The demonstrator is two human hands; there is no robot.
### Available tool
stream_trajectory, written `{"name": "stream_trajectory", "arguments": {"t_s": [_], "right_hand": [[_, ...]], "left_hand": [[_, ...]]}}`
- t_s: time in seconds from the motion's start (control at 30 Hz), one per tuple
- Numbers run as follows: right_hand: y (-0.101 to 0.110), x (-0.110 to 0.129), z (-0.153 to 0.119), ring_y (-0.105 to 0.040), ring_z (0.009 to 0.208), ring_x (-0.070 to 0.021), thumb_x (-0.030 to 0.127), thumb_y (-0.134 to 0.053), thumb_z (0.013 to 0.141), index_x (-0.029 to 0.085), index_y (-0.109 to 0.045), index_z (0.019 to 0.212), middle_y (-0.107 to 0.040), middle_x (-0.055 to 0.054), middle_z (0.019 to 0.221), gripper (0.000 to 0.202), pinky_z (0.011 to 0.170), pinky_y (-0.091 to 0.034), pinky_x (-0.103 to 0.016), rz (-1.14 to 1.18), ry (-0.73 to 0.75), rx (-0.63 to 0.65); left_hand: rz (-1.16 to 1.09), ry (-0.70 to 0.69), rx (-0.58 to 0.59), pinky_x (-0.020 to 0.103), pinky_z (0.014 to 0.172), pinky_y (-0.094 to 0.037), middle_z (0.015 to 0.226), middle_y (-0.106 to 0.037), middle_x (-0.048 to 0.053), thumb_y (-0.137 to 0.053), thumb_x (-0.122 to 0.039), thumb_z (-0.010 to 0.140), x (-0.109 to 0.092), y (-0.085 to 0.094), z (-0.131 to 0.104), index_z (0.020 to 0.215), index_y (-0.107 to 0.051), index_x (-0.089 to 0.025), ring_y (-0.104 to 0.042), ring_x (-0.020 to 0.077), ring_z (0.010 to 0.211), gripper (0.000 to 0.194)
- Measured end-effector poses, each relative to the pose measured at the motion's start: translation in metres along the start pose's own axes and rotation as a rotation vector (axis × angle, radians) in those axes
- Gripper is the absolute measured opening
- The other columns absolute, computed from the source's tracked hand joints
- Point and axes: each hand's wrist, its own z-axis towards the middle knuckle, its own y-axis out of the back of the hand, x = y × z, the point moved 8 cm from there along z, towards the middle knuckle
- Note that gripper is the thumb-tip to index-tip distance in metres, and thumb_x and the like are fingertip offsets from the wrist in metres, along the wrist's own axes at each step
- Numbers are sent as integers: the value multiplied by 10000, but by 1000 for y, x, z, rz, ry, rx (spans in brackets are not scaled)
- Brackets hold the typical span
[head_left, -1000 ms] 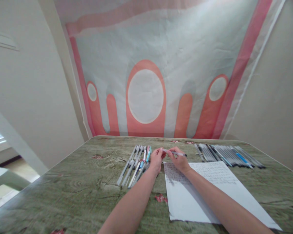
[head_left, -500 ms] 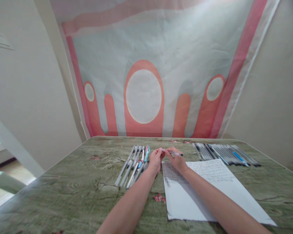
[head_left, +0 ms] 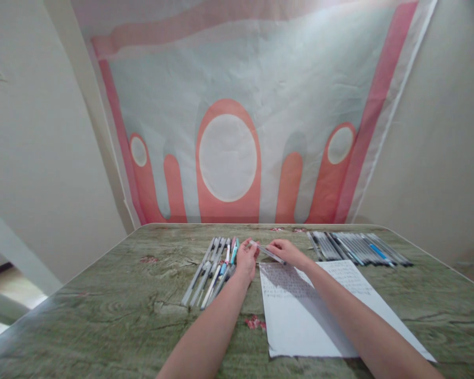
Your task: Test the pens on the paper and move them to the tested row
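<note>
Over the top left corner of a sheet of handwritten paper (head_left: 300,326), a clear pen (head_left: 274,256) with a dark tip slants down to the right. My left hand (head_left: 246,259) pinches the pen's upper left end. My right hand (head_left: 290,252) has curled fingers against the middle of the barrel; the exact grip of its fingertips is partly hidden. To the left of my left hand lies a group of pens (head_left: 205,276) in two rough rows, mostly clear, with pink, teal and blue ones among them. My left wrist is close to this group.
A long row of clear and black pens (head_left: 355,248), with one blue pen (head_left: 380,253), lies behind the paper on the right. The wood-patterned table (head_left: 114,305) ends at a wall hanging (head_left: 227,158) with red arches.
The pen has tipped so that its dark end points lower toward the paper. My right hand has shifted its hold along the pen. The camera view has turned slightly right.
</note>
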Motion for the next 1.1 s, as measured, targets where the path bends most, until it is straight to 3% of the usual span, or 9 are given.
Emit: {"name": "stream_trajectory", "arguments": {"t_s": [0.13, 0.23, 0.37, 0.47, 0.53, 0.7, 1.1], "right_hand": [[-12, -14, -9, -347, 369, -54, 504, -518, 716, 122, -607, 714, -437, 57, 426, 392, 364, -256, -167, 162, -216, 290], [-11, -19, -10, -363, 371, -56, 491, -539, 700, 127, -612, 704, -455, 50, 435, 371, 366, -268, -168, 131, -248, 330], [20, -42, -1, -453, 427, -90, 429, -521, 718, 135, -605, 647, -531, 6, 481, 314, 403, -309, -185, -184, -309, 66], [58, -61, -5, -572, 596, -162, 358, -549, 702, 129, -613, 615, -622, -75, 603, 253, 512, -381, -222, -584, -413, -163], [78, -73, -12, -606, 728, -212, 307, -547, 709, 116, -635, 698, -653, -138, 745, 211, 599, -413, -256, -750, -520, -240], [99, -92, -30, -604, 863, -253, 201, -496, 744, 100, -642, 863, -635, -197, 907, 214, 706, -428, -299, -821, -685, -280], [111, -90, -44, -607, 862, -255, 110, -323, 813, 87, -567, 1014, -595, -201, 961, 317, 692, -448, -329, -879, -753, -390]], "left_hand": [[83, -44, 28, 236, 723, -437, 807, -614, 36, -675, -183, 640, 0, -4, -2, 959, -464, -167, -586, 93, 731, 382], [123, -75, 53, 252, 730, -438, 825, -613, 46, -676, -203, 639, 0, -7, -4, 1069, -417, -180, -592, 109, 759, 503], [210, -83, 47, 268, 717, -439, 858, -602, 63, -682, -207, 627, 2, -7, -5, 1133, -366, -177, -590, 116, 732, 596], [280, -70, 49, 268, 710, -435, 858, -594, 70, -696, -186, 595, 6, -7, -5, 1071, -406, -158, -586, 124, 739, 559], [305, -74, 51, 267, 698, -433, 841, -588, 61, -694, -182, 589, 7, -7, -5, 1052, -415, -157, -584, 127, 734, 541], [325, -109, 84, 261, 685, -426, 803, -579, 45, -673, -186, 606, 5, -9, -5, 1035, -413, -159, -578, 124, 713, 503], [346, -126, 108, 259, 678, -422, 785, -575, 43, -657, -194, 624, 3, -11, -8, 1009, -412, -150, -573, 120, 696, 459]]}}
